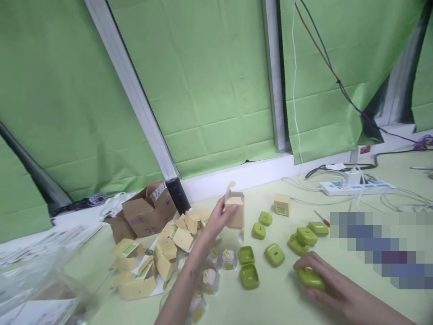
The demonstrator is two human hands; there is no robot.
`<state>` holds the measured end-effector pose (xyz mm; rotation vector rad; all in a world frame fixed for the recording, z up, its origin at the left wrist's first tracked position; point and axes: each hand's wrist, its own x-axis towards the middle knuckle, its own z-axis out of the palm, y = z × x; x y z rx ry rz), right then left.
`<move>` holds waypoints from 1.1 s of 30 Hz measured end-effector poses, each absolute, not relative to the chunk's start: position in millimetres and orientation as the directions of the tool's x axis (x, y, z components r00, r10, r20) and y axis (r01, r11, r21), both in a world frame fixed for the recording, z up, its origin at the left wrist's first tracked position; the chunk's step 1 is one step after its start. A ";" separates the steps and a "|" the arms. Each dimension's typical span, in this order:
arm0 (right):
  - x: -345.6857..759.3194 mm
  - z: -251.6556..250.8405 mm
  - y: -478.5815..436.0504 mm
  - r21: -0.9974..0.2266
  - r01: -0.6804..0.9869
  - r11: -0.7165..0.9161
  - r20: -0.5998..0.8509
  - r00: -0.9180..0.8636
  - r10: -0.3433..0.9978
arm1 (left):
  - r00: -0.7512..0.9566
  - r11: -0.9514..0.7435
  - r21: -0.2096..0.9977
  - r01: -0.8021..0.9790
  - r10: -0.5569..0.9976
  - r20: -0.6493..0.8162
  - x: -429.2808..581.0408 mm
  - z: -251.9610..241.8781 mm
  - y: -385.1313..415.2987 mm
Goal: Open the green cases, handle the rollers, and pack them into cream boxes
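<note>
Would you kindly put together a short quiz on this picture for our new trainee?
1. Multiple choice: what is the left hand holding?
a) a black cylinder
b) a small tan carton
c) a red-handled tool

2. True or false: in the picture, the white power strip lies to the left of the brown cardboard box.

3. Fill in the colour: the right hand has its fingers round a ____ case.

Key: 1. b. 2. False; the power strip lies to the right of that box. 3. Green.
</note>
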<state>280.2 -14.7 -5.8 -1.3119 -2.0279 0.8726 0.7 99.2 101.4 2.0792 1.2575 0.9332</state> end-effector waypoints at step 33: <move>219.6 46.1 -4.8 -0.946 0.297 -0.131 -0.231 -0.333 0.914 | -0.047 -0.006 0.837 -0.548 0.999 -0.023 14.6 36.3 -23.8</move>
